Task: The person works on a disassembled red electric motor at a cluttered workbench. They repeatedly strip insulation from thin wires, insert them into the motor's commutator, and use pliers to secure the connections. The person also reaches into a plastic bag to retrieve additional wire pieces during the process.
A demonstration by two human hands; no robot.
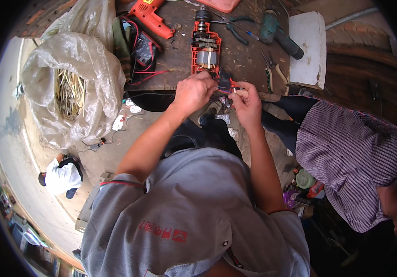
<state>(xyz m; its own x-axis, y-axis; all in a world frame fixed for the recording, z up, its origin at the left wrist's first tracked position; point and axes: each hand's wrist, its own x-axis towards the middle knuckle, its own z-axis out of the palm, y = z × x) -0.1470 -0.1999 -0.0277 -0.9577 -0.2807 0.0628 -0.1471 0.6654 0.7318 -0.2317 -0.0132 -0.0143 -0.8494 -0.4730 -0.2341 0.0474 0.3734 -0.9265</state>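
An opened power drill (207, 58) lies on the wooden bench, its red half-shell showing the motor, gears and a black chuck. At the near end of the drill my left hand (192, 94) is closed, fingertips pinched together; what they grip is hidden. Just right of it, past the bench's front edge, my right hand (247, 105) pinches thin wires (225, 89), red and blue, that run between the two hands. A small dark part with red on it sits by the right fingertips, too small to name.
A red drill housing (152, 18), a multimeter (145, 50) with red leads, pliers (236, 30), a green cordless drill (279, 34) and more pliers (274, 74) lie about the bench. Left stands a plastic sack (104, 78) of straw-like sticks. A person in a checked garment (346, 147) is close on my right.
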